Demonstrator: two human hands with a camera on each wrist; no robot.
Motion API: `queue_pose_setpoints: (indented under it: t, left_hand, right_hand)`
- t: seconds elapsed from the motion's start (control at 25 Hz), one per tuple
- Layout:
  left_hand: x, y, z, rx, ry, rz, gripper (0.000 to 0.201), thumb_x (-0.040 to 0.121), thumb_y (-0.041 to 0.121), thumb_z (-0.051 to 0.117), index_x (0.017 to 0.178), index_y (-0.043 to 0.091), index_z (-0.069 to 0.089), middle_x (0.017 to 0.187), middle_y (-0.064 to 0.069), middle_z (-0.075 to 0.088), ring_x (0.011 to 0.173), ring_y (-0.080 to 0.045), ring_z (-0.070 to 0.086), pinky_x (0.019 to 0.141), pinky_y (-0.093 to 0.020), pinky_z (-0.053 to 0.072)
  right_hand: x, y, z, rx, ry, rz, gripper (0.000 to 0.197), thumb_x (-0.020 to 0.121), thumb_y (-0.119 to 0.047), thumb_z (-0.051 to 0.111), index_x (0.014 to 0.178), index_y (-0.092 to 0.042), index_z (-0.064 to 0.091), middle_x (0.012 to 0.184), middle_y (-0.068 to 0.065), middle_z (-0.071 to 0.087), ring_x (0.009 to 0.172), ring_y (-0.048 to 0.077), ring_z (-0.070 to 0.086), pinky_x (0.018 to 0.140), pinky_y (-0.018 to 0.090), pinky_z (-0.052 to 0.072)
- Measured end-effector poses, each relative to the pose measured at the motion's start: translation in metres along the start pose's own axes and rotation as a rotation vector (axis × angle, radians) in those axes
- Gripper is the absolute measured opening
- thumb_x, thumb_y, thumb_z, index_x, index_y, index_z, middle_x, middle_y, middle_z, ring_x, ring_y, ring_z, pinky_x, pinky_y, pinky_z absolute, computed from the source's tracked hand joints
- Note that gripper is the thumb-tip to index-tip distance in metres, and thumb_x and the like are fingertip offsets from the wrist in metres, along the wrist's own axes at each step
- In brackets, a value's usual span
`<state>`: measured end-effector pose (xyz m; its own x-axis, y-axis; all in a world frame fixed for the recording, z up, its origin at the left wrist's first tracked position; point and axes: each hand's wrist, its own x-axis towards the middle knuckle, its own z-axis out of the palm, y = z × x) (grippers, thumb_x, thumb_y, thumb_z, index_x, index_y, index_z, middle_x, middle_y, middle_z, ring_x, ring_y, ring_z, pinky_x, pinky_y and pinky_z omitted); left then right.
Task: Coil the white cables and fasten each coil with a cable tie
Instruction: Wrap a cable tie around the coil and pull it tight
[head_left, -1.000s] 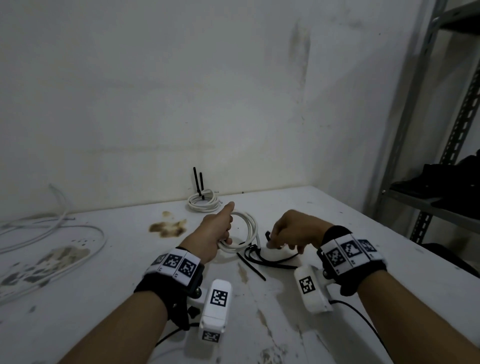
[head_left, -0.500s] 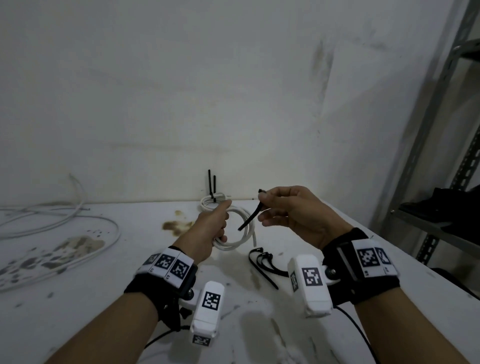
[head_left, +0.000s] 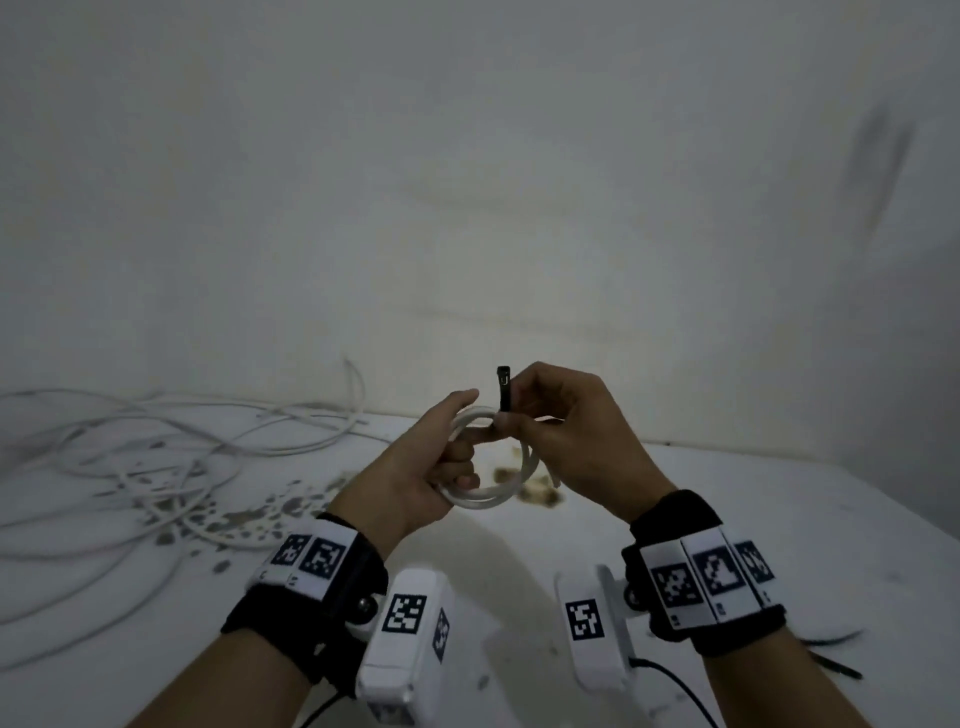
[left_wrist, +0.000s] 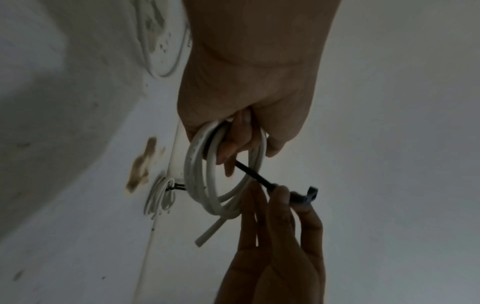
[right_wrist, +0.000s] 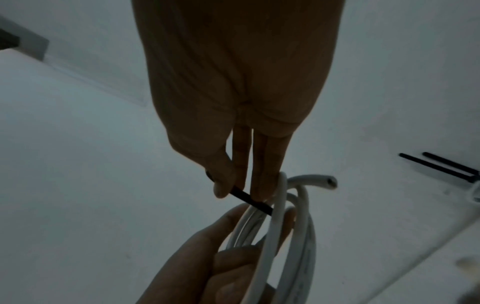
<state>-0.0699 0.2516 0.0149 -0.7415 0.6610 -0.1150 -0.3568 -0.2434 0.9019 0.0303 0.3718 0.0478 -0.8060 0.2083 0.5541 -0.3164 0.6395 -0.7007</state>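
Note:
My left hand (head_left: 451, 451) grips a small coil of white cable (head_left: 491, 500) in the air above the table, its fingers curled through the loops. My right hand (head_left: 506, 418) pinches a black cable tie (head_left: 503, 391) between thumb and fingers, with the tie's head pointing up. In the left wrist view the tie's strap (left_wrist: 255, 178) runs through the middle of the coil (left_wrist: 200, 176) towards my left fingers. A cut end of the cable (right_wrist: 330, 182) sticks out of the coil in the right wrist view.
Loose white cables (head_left: 156, 467) sprawl over the left of the stained white table (head_left: 779, 519). A tied coil (left_wrist: 161, 197) lies by the wall, its black tie tails (right_wrist: 441, 166) sticking out. More black ties (head_left: 831, 667) lie near my right wrist.
Both hands have risen from the table with the coil and a tie. My right hand has brought the tie to the coil and its strap now passes through the loops. The view swung left.

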Motion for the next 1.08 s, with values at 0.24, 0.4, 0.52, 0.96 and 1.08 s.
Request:
queue_pose_setpoints:
  t: [0.24, 0.4, 0.52, 0.96, 1.08]
  left_hand:
    - [-0.002, 0.025, -0.04, 0.007, 0.105, 0.101, 0.025, 0.091, 0.032, 0.065, 0.072, 0.015, 0.068, 0.044, 0.007, 0.016, 0.033, -0.009, 0.014, 0.035, -0.021, 0.022]
    - [-0.002, 0.029, -0.045, 0.213, 0.213, 0.188, 0.021, 0.083, 0.032, 0.073, 0.091, 0.012, 0.072, 0.046, 0.007, 0.023, 0.037, -0.009, 0.02, 0.04, -0.023, 0.024]
    - [-0.002, 0.025, -0.039, 0.348, 0.239, 0.222, 0.018, 0.084, 0.034, 0.074, 0.082, 0.016, 0.076, 0.049, 0.004, 0.03, 0.042, -0.011, 0.026, 0.045, -0.024, 0.027]
    - [-0.002, 0.024, -0.026, 0.453, 0.329, 0.348, 0.017, 0.085, 0.036, 0.073, 0.098, 0.026, 0.078, 0.035, 0.019, 0.041, 0.054, -0.012, 0.036, 0.047, -0.022, 0.032]
    - [-0.002, 0.024, -0.027, 0.508, 0.287, 0.37, 0.014, 0.088, 0.036, 0.07, 0.096, 0.028, 0.078, 0.037, 0.019, 0.045, 0.051, -0.01, 0.037, 0.045, -0.02, 0.031]
  right_hand:
    - [0.021, -0.012, 0.046, -0.105, 0.009, -0.057, 0.013, 0.082, -0.009, 0.077, 0.079, -0.015, 0.066, 0.077, -0.003, 0.071, 0.078, 0.012, 0.068, 0.074, 0.031, 0.058]
    - [0.029, -0.017, 0.054, -0.063, 0.15, -0.023, 0.02, 0.087, -0.013, 0.072, 0.101, -0.024, 0.061, 0.075, -0.005, 0.072, 0.073, 0.004, 0.066, 0.063, 0.01, 0.048]
    - [0.033, -0.013, 0.055, -0.107, 0.172, -0.001, 0.024, 0.09, -0.01, 0.065, 0.109, -0.025, 0.061, 0.077, -0.008, 0.068, 0.074, 0.004, 0.064, 0.061, 0.009, 0.046]
    - [0.034, -0.015, 0.039, -0.099, 0.121, -0.041, 0.032, 0.088, -0.005, 0.064, 0.114, -0.025, 0.063, 0.08, -0.008, 0.068, 0.07, 0.006, 0.066, 0.068, 0.02, 0.054]
    - [0.034, -0.015, 0.04, -0.083, 0.163, -0.041, 0.031, 0.087, -0.004, 0.064, 0.11, -0.024, 0.065, 0.075, -0.008, 0.068, 0.068, 0.004, 0.065, 0.067, 0.017, 0.052]
